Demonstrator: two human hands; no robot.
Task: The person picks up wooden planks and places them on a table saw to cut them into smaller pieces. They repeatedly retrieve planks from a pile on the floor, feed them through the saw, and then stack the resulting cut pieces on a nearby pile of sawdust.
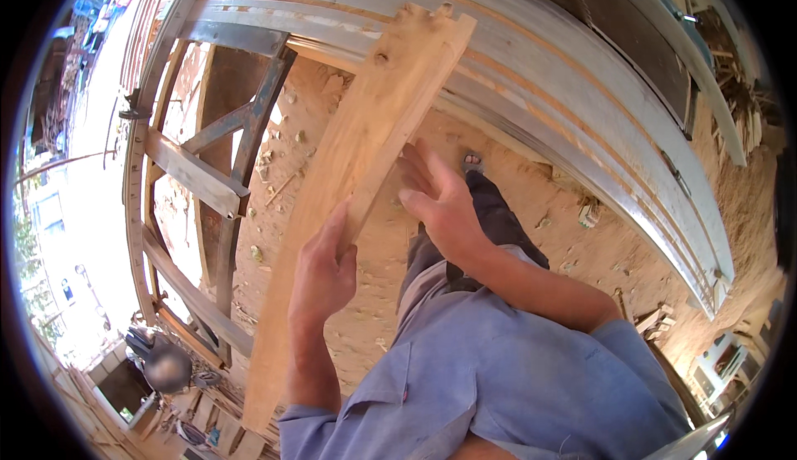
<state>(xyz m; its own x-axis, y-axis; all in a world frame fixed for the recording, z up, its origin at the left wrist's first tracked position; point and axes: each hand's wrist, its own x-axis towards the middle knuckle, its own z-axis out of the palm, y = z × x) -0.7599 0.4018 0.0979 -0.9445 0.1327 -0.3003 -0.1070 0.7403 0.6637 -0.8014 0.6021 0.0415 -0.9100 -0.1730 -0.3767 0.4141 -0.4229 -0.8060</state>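
A long pale wooden plank [357, 136] runs slantwise from the lower left up to the far middle, its far end rough and notched. A dark knot shows near that end. My left hand [324, 273] is closed on the plank's right edge, about midway along, with some fingers hidden by the wood. Just to the right of the same edge is my right hand [444, 207], its fingers stretched out and slightly apart. Whether its fingertips touch the wood, I cannot tell. The plank's far end lies over long grey metal rails.
Long grey metal rails [564, 128] cross the far side and curve down to the right. At left stands a wood and metal frame [195, 173] with cross braces. Sandy ground [374, 294] with chips lies below. Scrap wood [207, 418] is piled at lower left.
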